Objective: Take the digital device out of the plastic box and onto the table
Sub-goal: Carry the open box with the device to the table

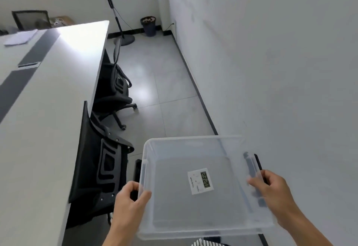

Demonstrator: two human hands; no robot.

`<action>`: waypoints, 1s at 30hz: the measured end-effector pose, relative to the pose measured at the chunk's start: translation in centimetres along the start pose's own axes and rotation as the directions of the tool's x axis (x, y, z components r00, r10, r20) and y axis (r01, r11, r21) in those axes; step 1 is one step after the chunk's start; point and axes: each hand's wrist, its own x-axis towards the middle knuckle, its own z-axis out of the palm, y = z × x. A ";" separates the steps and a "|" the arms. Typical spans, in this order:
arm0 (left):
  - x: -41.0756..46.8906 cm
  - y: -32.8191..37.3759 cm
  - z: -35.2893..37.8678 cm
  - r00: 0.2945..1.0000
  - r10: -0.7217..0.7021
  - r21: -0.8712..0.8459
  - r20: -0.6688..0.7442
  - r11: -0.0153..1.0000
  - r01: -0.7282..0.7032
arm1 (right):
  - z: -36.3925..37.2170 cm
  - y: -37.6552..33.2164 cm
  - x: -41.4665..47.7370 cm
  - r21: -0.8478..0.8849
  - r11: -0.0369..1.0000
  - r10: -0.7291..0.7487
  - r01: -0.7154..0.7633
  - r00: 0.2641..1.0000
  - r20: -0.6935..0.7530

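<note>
- Head view: you carry the clear plastic box [203,222] in the air above the tiled floor [164,83], with both hands on its opposite side rims.
- Your left hand [129,199] is clamped on the box's left rim, thumb inside the wall, fingers wrapped outside by the black latch.
- Your right hand [271,189] grasps the right rim in the same way, thumb over the edge beside the other black latch.
- The digital device [200,181], a small white unit with a dark number display, lies flat on the box floor near the middle, apart from both walls.
- The long white table [44,110] stands to your left, well apart from the box, with two black office chairs [108,149] pushed up to its edge.
- A standing fan [114,9] and a dark waste bin [148,26] sit by the far wall.
</note>
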 end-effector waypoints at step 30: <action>75.1 27.0 8.8 0.999 -0.001 -0.034 -0.045 0.999 0.000 | 22.7 -40.3 65.5 0.005 1.000 -0.008 0.008 1.000 -0.003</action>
